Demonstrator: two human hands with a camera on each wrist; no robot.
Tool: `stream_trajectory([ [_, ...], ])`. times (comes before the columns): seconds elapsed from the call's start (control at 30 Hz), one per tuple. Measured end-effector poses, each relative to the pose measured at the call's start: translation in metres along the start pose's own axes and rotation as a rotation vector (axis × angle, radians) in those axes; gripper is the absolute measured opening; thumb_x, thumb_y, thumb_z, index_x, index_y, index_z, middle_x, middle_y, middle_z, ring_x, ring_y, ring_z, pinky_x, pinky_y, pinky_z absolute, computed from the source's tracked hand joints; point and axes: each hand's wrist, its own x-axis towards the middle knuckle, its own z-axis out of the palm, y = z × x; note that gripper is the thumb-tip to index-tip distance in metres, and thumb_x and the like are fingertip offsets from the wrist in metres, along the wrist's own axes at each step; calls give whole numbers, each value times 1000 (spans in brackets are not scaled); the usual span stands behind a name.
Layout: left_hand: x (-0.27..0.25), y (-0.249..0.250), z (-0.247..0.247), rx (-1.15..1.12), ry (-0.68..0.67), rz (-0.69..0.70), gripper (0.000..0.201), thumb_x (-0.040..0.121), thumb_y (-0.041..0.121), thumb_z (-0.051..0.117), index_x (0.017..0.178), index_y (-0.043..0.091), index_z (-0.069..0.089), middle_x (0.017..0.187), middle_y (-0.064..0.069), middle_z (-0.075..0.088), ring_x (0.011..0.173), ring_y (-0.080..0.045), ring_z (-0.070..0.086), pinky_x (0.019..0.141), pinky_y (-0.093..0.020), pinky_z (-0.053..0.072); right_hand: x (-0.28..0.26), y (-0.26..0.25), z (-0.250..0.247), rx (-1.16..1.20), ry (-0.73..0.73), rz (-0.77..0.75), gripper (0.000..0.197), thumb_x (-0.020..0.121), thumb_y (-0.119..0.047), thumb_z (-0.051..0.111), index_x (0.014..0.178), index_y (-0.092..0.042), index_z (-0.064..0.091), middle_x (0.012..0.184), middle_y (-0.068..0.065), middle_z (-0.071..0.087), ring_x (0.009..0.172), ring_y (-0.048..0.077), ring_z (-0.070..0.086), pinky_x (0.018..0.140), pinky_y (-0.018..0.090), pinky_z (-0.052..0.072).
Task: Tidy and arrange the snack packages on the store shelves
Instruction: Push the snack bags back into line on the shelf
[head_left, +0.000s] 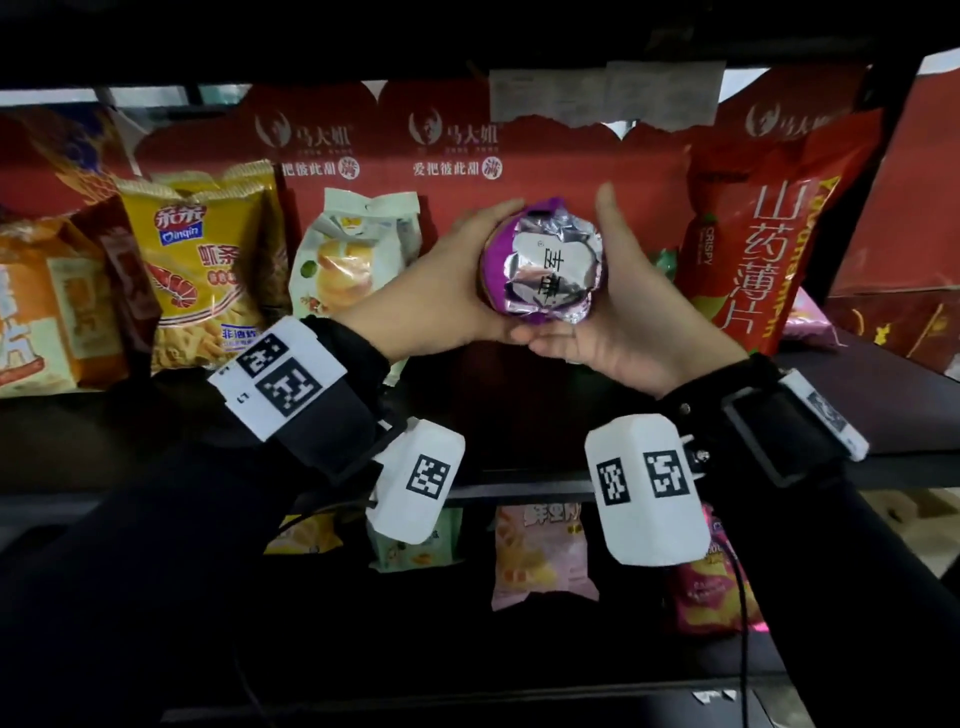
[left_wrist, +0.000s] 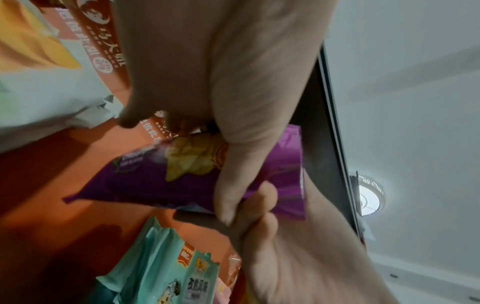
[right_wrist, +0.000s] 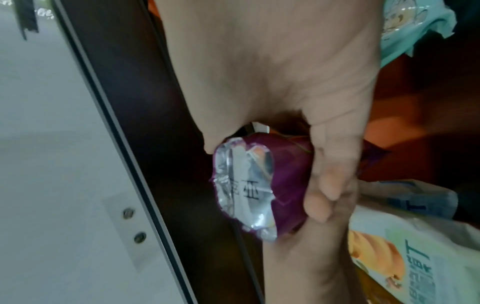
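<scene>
The shelf (head_left: 857, 364) is lined with upright bags, a gap being left between the pale bread bag (head_left: 353, 260) and the tall red yam-crisp bag (head_left: 769, 234). In front of that gap the purple snack bag (head_left: 543, 265) is held off the shelf — silver crimped end toward the camera — cupped by the left hand (head_left: 457, 280) and right hand (head_left: 628, 306), fingers curled round it. A squeeze could crush the contents; neighbours could be toppled on insertion.
</scene>
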Motion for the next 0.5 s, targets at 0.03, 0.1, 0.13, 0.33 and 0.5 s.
stream_trajectory([
  [0.03,1,0,1,51,32,19,101,67,19,86,150,22,28,155,-3,30,145,-14,21,118,-23,13,0,-1,0,-79,37,4,84,81,-81,16,102,-22,72,94,11,73,67,19,66,61,27,55],
  [0.1,3,-3,4,54,74,52,89,64,23,87,141,19,43,144,1,48,138,-13,38,113,-19,26,-4,-3,1,-306,157,-5,83,79,-83,13,97,-28,71,83,2,73,58,14,65,60,25,53],
  [0.13,3,-5,4,3,83,57,85,63,22,88,137,18,47,133,4,56,128,-11,49,105,-15,37,-7,-4,1,-410,225,-28,78,79,-83,13,95,-34,70,84,-5,74,59,8,67,65,27,53],
  [0.33,5,-11,8,-195,167,81,92,65,14,87,142,17,38,123,10,60,110,1,59,92,-11,46,-9,1,19,-333,312,-288,12,91,-25,61,102,-24,67,91,-16,73,84,-6,66,75,16,51],
  [0.5,4,-17,19,-219,161,123,96,64,4,87,141,16,30,124,10,54,106,13,54,90,-5,40,-5,-2,25,-248,416,-217,32,83,-14,70,114,-11,65,108,7,71,104,24,66,101,49,46],
])
